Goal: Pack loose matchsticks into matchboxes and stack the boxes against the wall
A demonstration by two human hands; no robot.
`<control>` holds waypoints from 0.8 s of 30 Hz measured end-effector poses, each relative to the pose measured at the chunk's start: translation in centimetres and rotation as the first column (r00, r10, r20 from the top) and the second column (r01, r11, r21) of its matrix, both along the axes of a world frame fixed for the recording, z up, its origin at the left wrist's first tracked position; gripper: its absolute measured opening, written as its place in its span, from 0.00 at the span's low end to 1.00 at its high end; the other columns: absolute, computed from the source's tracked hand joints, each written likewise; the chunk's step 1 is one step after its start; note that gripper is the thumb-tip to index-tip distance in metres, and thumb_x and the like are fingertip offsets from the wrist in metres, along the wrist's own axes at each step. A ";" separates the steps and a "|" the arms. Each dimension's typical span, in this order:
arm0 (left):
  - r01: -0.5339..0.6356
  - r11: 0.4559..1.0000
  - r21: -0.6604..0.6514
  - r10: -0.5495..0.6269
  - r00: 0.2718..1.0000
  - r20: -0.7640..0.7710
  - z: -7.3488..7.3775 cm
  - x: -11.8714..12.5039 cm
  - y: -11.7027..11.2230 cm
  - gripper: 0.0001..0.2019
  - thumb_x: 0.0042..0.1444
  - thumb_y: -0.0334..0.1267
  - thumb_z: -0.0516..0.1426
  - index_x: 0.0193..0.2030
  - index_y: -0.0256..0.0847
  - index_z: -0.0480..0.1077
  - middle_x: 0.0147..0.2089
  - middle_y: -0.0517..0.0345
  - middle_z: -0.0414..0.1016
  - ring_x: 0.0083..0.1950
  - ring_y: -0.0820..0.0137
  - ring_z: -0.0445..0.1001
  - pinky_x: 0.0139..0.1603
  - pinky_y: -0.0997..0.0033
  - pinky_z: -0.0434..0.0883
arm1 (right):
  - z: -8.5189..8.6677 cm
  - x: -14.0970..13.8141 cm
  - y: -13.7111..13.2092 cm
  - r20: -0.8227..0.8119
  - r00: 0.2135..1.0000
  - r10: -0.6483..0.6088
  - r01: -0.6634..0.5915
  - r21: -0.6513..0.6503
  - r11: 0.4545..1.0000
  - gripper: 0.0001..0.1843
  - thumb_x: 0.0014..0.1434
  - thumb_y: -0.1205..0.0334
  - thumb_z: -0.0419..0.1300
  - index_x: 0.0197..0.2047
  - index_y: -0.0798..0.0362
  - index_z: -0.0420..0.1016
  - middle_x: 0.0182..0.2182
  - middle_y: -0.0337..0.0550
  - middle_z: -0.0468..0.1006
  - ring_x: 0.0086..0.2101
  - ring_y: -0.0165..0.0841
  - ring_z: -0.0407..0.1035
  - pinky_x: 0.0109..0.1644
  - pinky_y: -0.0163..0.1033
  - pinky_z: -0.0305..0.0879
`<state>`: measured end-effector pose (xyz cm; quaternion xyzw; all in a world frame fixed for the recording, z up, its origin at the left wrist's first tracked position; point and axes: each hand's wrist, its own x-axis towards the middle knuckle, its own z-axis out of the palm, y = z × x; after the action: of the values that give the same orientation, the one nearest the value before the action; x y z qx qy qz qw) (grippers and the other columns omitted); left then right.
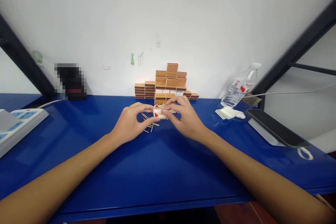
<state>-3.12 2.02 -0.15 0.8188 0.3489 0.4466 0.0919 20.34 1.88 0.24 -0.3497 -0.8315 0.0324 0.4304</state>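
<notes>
The left hand [130, 123] and right hand [185, 119] pinch the matchbox tray [158, 113] by its ends, fingertips closed on it; light, flimsy card, probably easily crushed.

Light is bright and even, seemingly from overhead. The glossy blue table [162, 168] gives back pale, soft reflections, strongest near the power strip [18, 122] and beside the phone [278, 129]. Shadows are faint and blurred. The white wall [183, 17] looks slightly washed out. Wide-angle distortion bends the black frame bars [296, 49] at the sides. A dark object [70, 80] is pixelated. The matches [149, 126] and small box [158, 113] lack fine detail.
</notes>
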 end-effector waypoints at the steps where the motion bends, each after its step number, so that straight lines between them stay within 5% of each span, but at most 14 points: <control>1: -0.005 1.000 0.006 0.005 1.000 -0.001 0.0 -0.1 0.1 0.16 0.59 0.47 0.69 0.50 0.42 0.79 0.47 0.55 0.84 0.47 0.64 0.83 0.51 0.63 0.79 | 0.1 0.1 0.1 0.016 1.000 0.013 -0.013 0.002 1.000 0.08 0.71 0.61 0.59 0.45 0.48 0.81 0.46 0.48 0.76 0.50 0.42 0.67 0.58 0.53 0.65; 8: -0.144 0.990 -0.006 0.144 0.988 0.051 0.0 -1.0 1.4 0.14 0.59 0.47 0.69 0.47 0.43 0.79 0.45 0.56 0.85 0.47 0.62 0.84 0.53 0.60 0.78 | -0.4 -0.4 0.1 -0.072 0.994 -0.085 0.083 -0.037 0.996 0.07 0.71 0.62 0.58 0.41 0.50 0.77 0.37 0.45 0.75 0.41 0.38 0.69 0.47 0.45 0.66; 15: -0.234 0.972 -0.015 0.235 0.971 0.045 -0.1 -1.2 1.9 0.13 0.59 0.46 0.69 0.45 0.42 0.79 0.45 0.55 0.86 0.46 0.61 0.85 0.53 0.59 0.77 | -2.6 -1.8 0.5 0.197 0.980 0.028 0.029 -0.282 0.959 0.05 0.65 0.63 0.67 0.39 0.52 0.76 0.38 0.44 0.77 0.41 0.37 0.69 0.49 0.43 0.65; 24: -0.207 0.978 0.019 0.208 0.977 -0.038 -0.3 -1.4 2.0 0.12 0.60 0.47 0.68 0.45 0.44 0.79 0.45 0.58 0.85 0.49 0.62 0.83 0.54 0.58 0.76 | -2.1 -0.4 1.3 0.357 0.934 -0.010 0.137 -0.333 0.933 0.08 0.69 0.68 0.61 0.35 0.53 0.72 0.39 0.48 0.77 0.42 0.40 0.69 0.50 0.46 0.66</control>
<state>-4.48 4.03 -0.43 0.7872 0.4309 0.4401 0.0317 19.90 3.19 -1.88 -0.4528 -0.8612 0.1018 0.2072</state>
